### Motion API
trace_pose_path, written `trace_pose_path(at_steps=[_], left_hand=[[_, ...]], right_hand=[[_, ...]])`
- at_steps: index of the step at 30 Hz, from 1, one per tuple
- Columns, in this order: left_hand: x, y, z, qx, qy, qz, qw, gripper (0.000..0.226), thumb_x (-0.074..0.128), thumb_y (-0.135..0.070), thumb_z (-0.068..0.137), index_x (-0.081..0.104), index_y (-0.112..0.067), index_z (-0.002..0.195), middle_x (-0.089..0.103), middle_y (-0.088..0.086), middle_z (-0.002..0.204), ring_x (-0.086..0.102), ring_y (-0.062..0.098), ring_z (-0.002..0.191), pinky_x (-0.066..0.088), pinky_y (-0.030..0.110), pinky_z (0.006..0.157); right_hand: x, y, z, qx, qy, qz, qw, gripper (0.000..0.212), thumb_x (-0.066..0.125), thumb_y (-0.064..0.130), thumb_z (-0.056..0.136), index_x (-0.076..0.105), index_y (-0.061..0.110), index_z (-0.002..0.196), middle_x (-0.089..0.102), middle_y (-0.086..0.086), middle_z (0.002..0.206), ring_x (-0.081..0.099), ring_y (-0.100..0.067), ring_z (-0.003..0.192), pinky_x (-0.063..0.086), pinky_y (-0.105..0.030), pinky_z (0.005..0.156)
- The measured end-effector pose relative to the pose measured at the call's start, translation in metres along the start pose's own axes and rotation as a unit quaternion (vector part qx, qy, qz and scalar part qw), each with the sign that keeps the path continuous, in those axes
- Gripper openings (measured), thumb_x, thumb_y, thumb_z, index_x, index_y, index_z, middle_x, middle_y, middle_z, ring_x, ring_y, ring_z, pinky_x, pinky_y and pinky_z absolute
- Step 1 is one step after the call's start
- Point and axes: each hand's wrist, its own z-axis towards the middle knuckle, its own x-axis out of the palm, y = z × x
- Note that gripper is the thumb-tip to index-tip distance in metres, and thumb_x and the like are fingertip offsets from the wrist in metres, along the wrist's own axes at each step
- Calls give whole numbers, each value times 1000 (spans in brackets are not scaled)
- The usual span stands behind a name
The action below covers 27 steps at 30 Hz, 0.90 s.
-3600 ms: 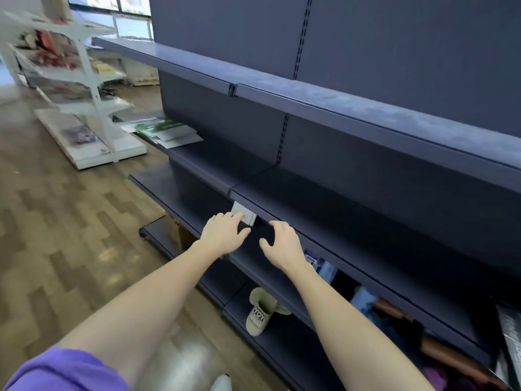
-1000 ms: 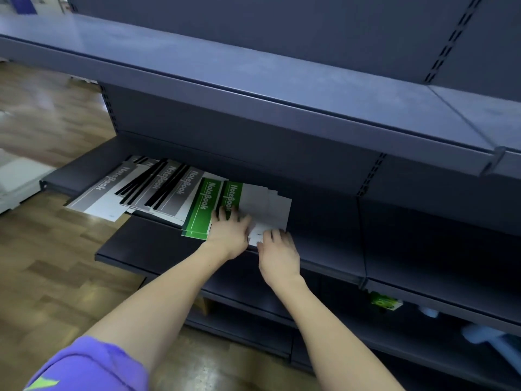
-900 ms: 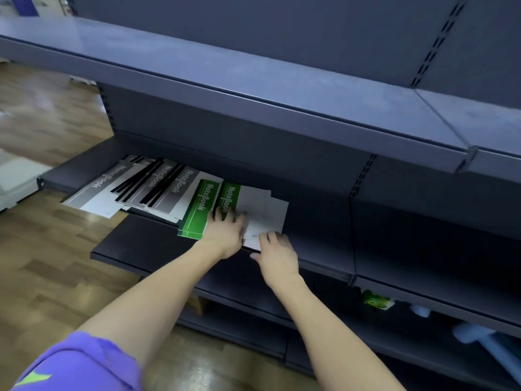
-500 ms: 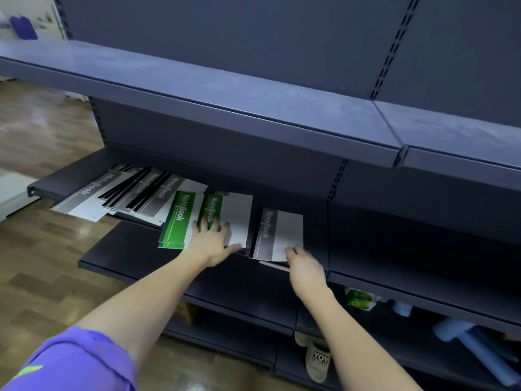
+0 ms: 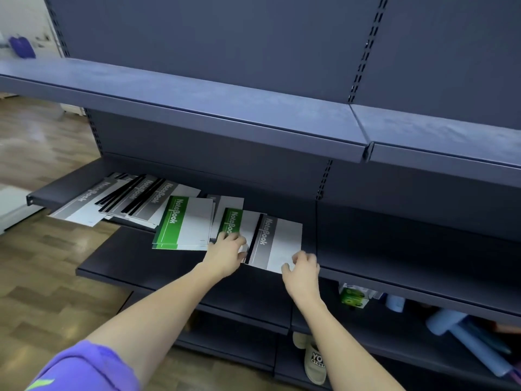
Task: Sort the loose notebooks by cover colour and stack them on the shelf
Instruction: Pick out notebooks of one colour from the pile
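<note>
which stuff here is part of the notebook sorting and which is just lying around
Job: green notebooks, grey notebook under the right hand, grey pile, shelf, left hand.
Lying about: green box, slipper, blue roll.
</note>
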Motion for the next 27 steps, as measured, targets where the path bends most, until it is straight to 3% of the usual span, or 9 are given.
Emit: trace_pose_path(at_steps=[4,8,11,13,16,19,22,25,27], left_hand=[[3,-8,-6,-103,-35,-59,992,31,59,-27,97,55,-16,126,37,13,141,29,35,126,45,47,97],[-5,-13,-14,-205,-73,-126,968,47,73,-19,88,48,-8,126,48,20,124,36,34,119,43,35,86],[-9,-13,-21,-259,-98,-176,945,46,71,0,83,42,-8,118,60,16,96,53,28,95,48,35,66],[-10,-13,-28,-283,-107,-201,932,40,69,5,82,47,-7,113,61,12,93,57,24,80,52,35,63],[-10,-17,-44,-291,-93,-196,932,37,58,5,86,50,-6,121,62,10,99,60,26,82,52,36,62],[-3,-28,-63,-278,-73,-205,936,55,48,3,92,34,-8,143,55,9,96,59,27,80,43,33,52],[6,-37,-82,-265,-59,-233,934,42,42,2,94,36,-10,134,56,8,92,54,22,73,43,33,53],[13,-50,-95,-236,-40,-278,930,29,39,2,94,42,-14,119,61,12,102,58,24,74,47,32,50],[14,-61,-94,-197,-22,-311,930,26,39,0,94,44,-17,112,61,10,100,63,30,79,58,41,50]], right_hand=[[0,9,8,167,5,122,978,47,61,3,88,40,1,130,49,-18,126,53,-28,99,46,-33,73],[-6,6,8,271,54,225,934,32,54,-6,85,50,-2,116,57,-16,110,59,-24,83,48,-30,64],[-7,0,-2,274,88,277,917,23,51,-5,87,49,4,108,56,-10,105,53,-19,77,57,-39,82],[-10,-5,-14,257,93,300,914,25,42,-1,92,45,15,110,52,-1,99,48,-14,76,56,-38,77],[-11,-16,-31,225,74,309,921,30,33,-2,91,49,16,109,58,-2,100,49,-13,72,44,-27,57],[-7,-34,-43,218,72,312,922,32,33,-3,87,54,17,101,66,-4,103,65,-24,86,62,-45,73],[-6,-52,-58,218,63,305,925,35,32,-2,86,54,23,97,66,-4,100,67,-29,89,62,-52,72],[-14,-70,-80,230,35,286,930,35,31,-3,87,53,21,101,65,-4,99,64,-26,86,62,-41,66],[-26,-80,-90,235,7,292,927,35,31,-6,88,53,16,104,63,-5,99,60,-24,83,56,-32,60]])
